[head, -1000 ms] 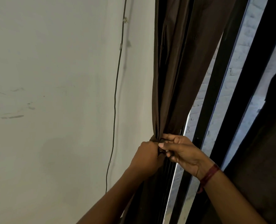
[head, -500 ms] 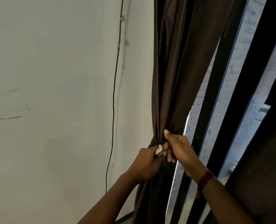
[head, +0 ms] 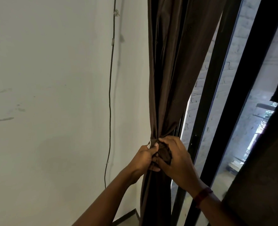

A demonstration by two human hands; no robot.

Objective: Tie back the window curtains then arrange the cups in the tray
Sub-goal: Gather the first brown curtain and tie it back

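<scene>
Both bare forearms rise from the lower edge and meet at mid-height, the hands touching each other. The left hand (head: 143, 159) grips the bunched curtain (head: 167, 79) from the left, its fingers (head: 155, 146) curled. The right hand (head: 177, 160) closes over the same bunch from the right, back of the hand toward the camera, with a red band (head: 203, 195) on its wrist.

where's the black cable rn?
Head view: the black cable runs vertically down the white wall, left of the gathered brown curtain and apart from it.
</scene>
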